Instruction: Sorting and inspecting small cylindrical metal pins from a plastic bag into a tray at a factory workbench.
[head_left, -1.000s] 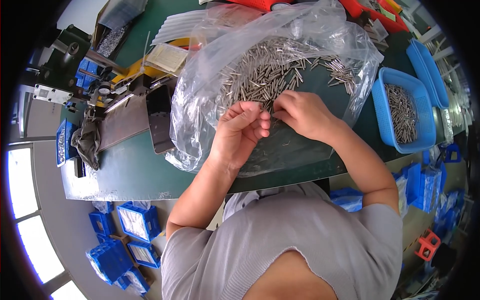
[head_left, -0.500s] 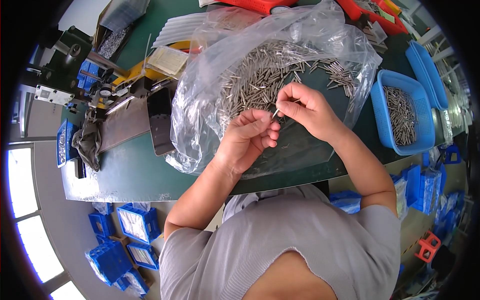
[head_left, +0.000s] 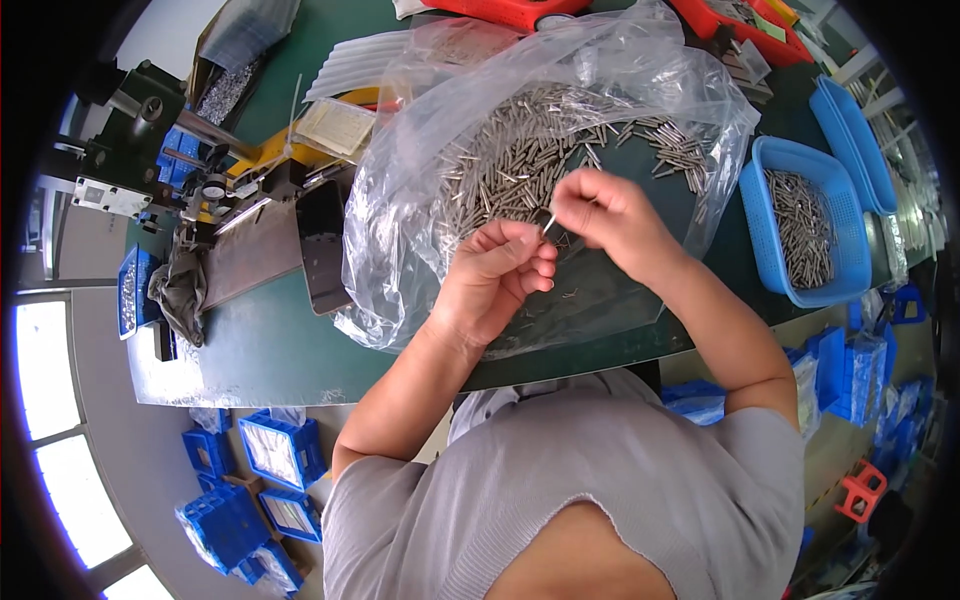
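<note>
Between my two hands is a small, thin metal pin (head_left: 549, 225). My left hand (head_left: 492, 280), palm turned up, pinches its lower end between thumb and index finger, with the other fingers loosely curled. At the upper end, my right hand (head_left: 617, 222) is closed with its fingers bent in, and its thumb and fingertips meet the pin. Both hands are over the near side of a clear plastic bag (head_left: 390, 240). A heap of similar metal pins (head_left: 525, 150) lies on and under the bag's film, just beyond my hands.
At right stands a blue basket (head_left: 855, 265) filled with metal pins, beside another blue tray (head_left: 850, 150). A dark bench press (head_left: 130, 140) and a black bin (head_left: 322, 245) are at left. Red trays (head_left: 510, 8) line the far edge of the green table (head_left: 270, 355).
My right hand has curled and turned slightly at the pin's upper end. My left hand has hardly moved. The whole view has shifted a little.
</note>
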